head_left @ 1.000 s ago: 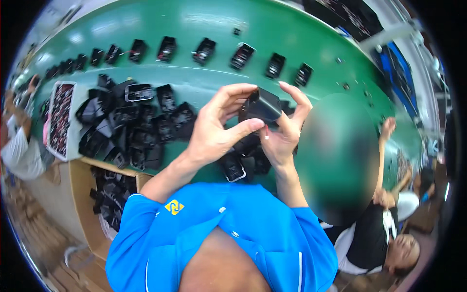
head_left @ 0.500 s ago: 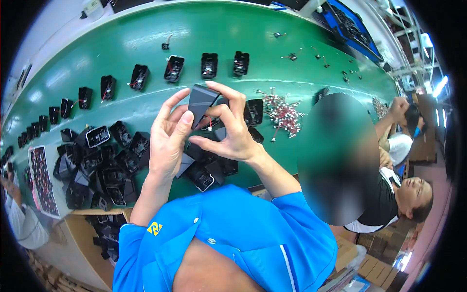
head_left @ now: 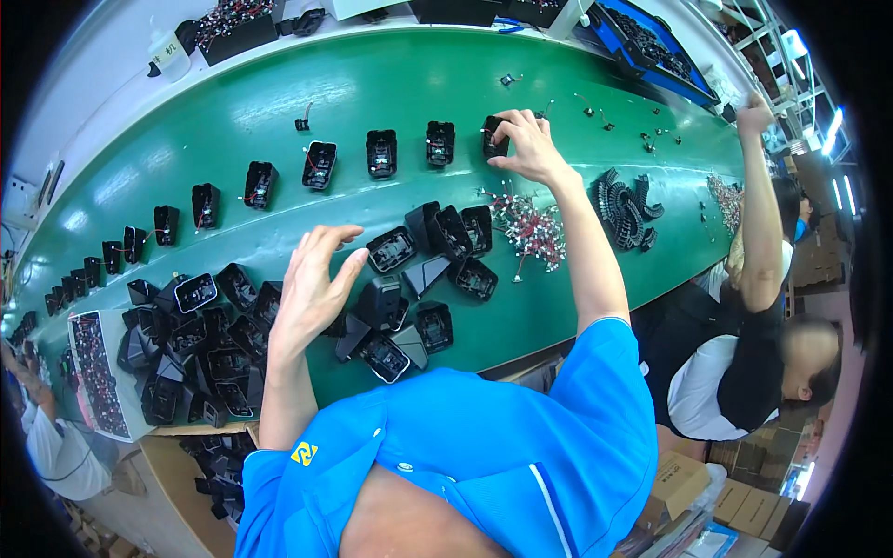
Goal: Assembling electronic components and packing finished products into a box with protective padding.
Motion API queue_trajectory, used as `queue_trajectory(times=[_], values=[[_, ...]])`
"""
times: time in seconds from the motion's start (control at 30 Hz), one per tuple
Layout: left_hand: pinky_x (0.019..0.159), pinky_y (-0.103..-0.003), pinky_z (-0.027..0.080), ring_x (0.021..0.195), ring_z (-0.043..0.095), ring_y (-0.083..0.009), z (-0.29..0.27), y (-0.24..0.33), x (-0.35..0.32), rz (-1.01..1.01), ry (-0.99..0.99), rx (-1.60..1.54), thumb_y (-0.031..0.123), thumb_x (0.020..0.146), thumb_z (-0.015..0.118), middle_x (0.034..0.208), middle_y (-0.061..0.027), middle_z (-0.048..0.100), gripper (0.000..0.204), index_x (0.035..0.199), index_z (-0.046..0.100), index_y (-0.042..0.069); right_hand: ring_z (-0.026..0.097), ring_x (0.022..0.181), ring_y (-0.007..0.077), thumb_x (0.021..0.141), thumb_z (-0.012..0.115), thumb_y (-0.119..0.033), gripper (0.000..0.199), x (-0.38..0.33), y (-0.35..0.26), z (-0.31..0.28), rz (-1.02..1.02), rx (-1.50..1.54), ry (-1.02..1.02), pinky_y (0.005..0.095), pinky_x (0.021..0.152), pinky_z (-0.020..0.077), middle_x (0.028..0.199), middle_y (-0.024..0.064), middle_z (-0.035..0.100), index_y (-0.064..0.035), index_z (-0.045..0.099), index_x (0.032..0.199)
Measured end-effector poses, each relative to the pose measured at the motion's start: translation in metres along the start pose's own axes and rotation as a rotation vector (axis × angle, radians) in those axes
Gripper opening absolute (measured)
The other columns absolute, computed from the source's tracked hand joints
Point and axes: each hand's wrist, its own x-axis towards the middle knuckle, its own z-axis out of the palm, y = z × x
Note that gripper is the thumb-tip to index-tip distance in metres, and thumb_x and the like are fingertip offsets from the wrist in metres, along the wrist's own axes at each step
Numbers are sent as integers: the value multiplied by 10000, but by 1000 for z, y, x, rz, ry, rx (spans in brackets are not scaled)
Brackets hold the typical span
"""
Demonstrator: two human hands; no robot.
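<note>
Black housings (head_left: 440,144), green table (head_left: 400,84), blue shirt (head_left: 465,437)

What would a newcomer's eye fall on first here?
Probably the row of black cases curving across the green table, with the right hand on the end case at its right. Next, the jumbled pile of similar cases at left, nearer the body, and the red and white wires left of the right forearm.

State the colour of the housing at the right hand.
Black: the housing at the right hand shows best in the head view.
</note>
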Motion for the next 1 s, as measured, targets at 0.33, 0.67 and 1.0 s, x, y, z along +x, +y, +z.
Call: queue_trajectory(times=[0.33,0.67,1.0], values=[[885,-385,452,954,585,-290,25,1,28,51,-88,320,239,900,657,1047,-95,636,271,1074,643,33,431,1283,232,762,821,-297,324,7,-5,-15,26,-7,-84,437,1082,292,1359,55,551,-114,659,976],[843,-454,494,945,646,-370,30,-11,55,-34,-336,264,166,840,636,1031,-179,678,206,983,630,17,676,984,230,928,678,-267,300,141,-123,-27,-188,444,-138,343,856,560,1095,112,706,-44,673,1130],[742,-412,545,834,655,-352,-3,-45,40,14,23,46,-56,790,473,1080,-191,578,512,1275,524,100,710,929,329,844,674,-244,273,267,-231,113,-199,25,-221,462,811,565,1045,128,740,-98,718,1071]])
